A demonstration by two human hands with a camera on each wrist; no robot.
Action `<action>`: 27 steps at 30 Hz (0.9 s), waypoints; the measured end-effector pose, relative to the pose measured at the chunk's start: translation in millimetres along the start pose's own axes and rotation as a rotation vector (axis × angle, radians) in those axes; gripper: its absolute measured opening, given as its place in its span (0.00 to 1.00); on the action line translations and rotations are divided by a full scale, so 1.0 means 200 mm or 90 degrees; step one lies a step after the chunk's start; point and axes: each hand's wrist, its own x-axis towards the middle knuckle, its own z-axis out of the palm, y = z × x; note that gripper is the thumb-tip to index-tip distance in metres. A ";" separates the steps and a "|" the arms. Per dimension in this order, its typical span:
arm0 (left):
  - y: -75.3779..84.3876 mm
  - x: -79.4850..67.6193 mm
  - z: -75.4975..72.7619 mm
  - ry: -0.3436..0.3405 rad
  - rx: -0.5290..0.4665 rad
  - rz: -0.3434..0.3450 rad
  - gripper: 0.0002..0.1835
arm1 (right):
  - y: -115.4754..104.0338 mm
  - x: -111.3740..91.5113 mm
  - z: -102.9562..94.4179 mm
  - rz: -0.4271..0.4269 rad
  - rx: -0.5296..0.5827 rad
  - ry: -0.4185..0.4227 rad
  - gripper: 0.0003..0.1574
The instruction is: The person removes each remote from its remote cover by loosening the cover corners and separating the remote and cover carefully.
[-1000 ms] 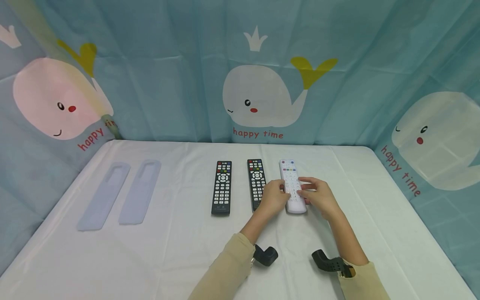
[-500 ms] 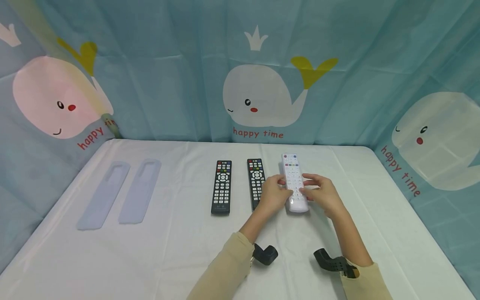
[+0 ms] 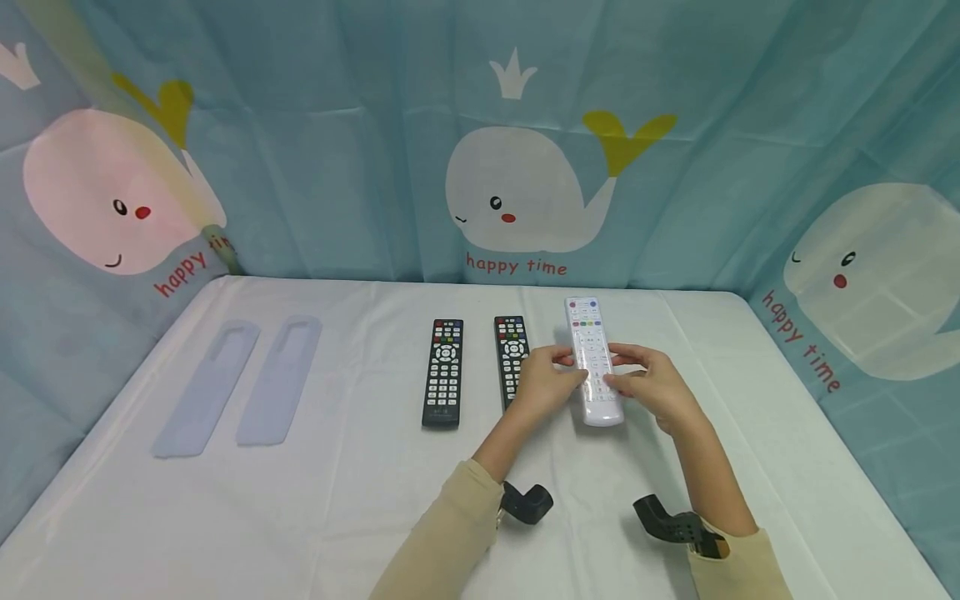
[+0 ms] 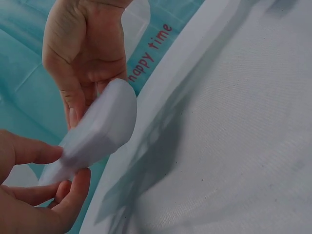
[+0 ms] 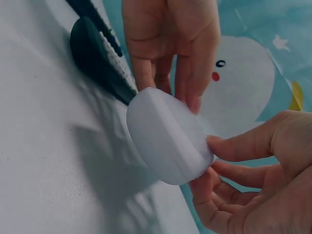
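The left hand [image 3: 546, 383] and right hand [image 3: 654, 385] pinch opposite sides of a long white plastic remote control [image 3: 591, 337], raised off the white-cloth-covered bench [image 3: 225, 525]; its smooth sides might slip if either pinch slackened — and a leftward swing could knock the slim black remote control with white buttons [image 3: 512, 350], just beside the left hand; uneven pressure might twist the white one.

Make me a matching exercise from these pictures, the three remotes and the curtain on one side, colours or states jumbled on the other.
1. White remote
2. Middle remote
3. Leftmost remote
4. Curtain

A. Blue-green, whale-printed
B. Black, fully visible in head view
C. Held by left hand and right hand
D. Partly hidden behind left hand, head view

Pairs: 1-C; 2-D; 3-B; 4-A
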 end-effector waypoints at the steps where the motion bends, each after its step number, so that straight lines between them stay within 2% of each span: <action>1: 0.00 0.00 0.00 -0.003 0.003 -0.002 0.23 | 0.00 0.00 0.00 -0.002 -0.003 0.001 0.40; 10: 0.00 0.00 0.01 -0.004 -0.034 -0.021 0.20 | 0.01 0.00 0.01 -0.036 0.019 0.009 0.42; 13: 0.00 0.00 0.01 -0.005 -0.064 -0.021 0.21 | 0.00 0.00 0.01 -0.036 0.021 0.018 0.42; 17: 0.01 -0.01 0.01 -0.004 -0.102 -0.018 0.22 | 0.00 0.00 0.02 -0.036 0.028 0.032 0.38; 27: 0.03 -0.01 0.02 0.009 -0.149 0.012 0.21 | -0.02 0.00 0.02 -0.052 0.089 0.064 0.26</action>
